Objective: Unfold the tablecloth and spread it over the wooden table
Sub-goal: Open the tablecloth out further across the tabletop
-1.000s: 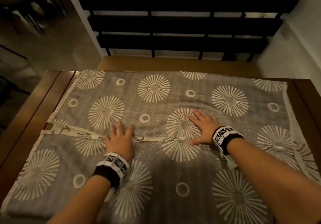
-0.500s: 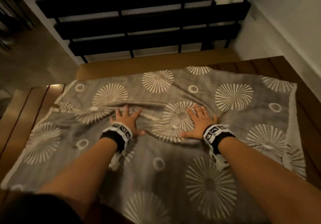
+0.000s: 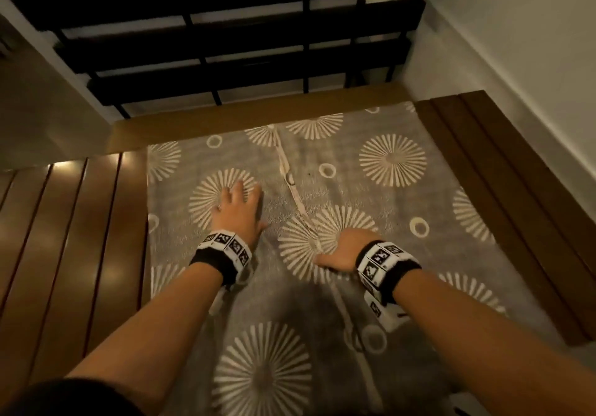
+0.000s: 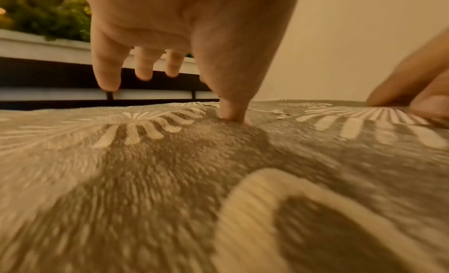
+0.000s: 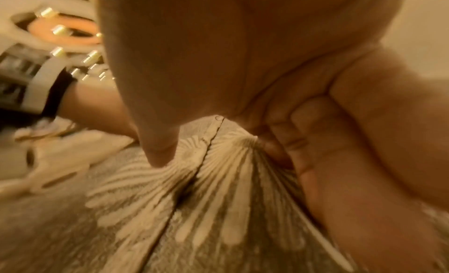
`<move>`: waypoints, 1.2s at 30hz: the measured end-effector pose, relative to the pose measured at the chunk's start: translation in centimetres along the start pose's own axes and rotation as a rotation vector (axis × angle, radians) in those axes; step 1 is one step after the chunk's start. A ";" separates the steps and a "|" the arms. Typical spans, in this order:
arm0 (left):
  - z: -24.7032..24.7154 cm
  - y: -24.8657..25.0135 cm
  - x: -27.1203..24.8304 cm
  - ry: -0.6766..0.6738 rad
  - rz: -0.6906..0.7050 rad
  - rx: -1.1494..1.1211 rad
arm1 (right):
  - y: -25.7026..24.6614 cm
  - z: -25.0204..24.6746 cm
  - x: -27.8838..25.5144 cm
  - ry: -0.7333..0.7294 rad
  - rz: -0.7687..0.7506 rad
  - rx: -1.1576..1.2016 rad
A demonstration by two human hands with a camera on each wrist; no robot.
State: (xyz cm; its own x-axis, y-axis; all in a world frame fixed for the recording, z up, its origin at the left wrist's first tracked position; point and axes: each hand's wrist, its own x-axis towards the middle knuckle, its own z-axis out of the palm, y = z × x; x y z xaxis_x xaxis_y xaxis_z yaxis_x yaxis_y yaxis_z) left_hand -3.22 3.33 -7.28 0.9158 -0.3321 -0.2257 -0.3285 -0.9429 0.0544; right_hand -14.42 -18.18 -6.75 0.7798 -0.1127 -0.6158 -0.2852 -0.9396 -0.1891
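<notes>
The grey tablecloth (image 3: pixel 371 196) with cream sunburst prints lies folded on the wooden table (image 3: pixel 64 228), its pale hem (image 3: pixel 290 183) running away from me down the middle. My left hand (image 3: pixel 238 204) rests flat on a sunburst left of the hem, fingers straight. In the left wrist view the left hand (image 4: pixel 184 46) has its thumb tip pressing the tablecloth (image 4: pixel 170 171). My right hand (image 3: pixel 340 251) is curled over the hem nearer to me. In the right wrist view the right hand (image 5: pixel 316 123) pinches a bunched ridge of the tablecloth (image 5: pixel 218 181) between thumb and curled fingers.
Bare wooden slats show left of the cloth and on the right side (image 3: pixel 503 189). A lighter wooden strip (image 3: pixel 258 119) borders the far edge. Behind it stands a black slatted rail (image 3: pixel 225 44). A white wall (image 3: pixel 516 44) closes in on the right.
The cloth has turned about a quarter turn: its hem ran left to right and now runs away from me. My right hand went from flat to gripping a bunch of fabric.
</notes>
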 end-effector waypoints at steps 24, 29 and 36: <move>1.1 -2.0 -3.4 -0.418 0.086 -0.010 | -0.9 0.1 1.2 -0.041 -0.112 -0.187; 0.5 0.1 -5.0 -0.262 0.179 0.010 | -2.2 -1.7 1.3 -0.049 -0.106 -0.189; 0.2 7.2 -7.4 -0.377 0.263 -0.349 | -3.7 -7.5 6.4 -0.011 -0.232 -0.197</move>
State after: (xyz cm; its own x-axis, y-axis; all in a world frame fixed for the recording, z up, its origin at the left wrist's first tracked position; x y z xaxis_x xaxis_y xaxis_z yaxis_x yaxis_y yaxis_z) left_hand -12.39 -1.01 -5.38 0.6471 -0.5849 -0.4890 -0.3794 -0.8034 0.4589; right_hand -4.22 -17.87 -4.29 0.8050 0.1153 -0.5820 0.0149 -0.9846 -0.1744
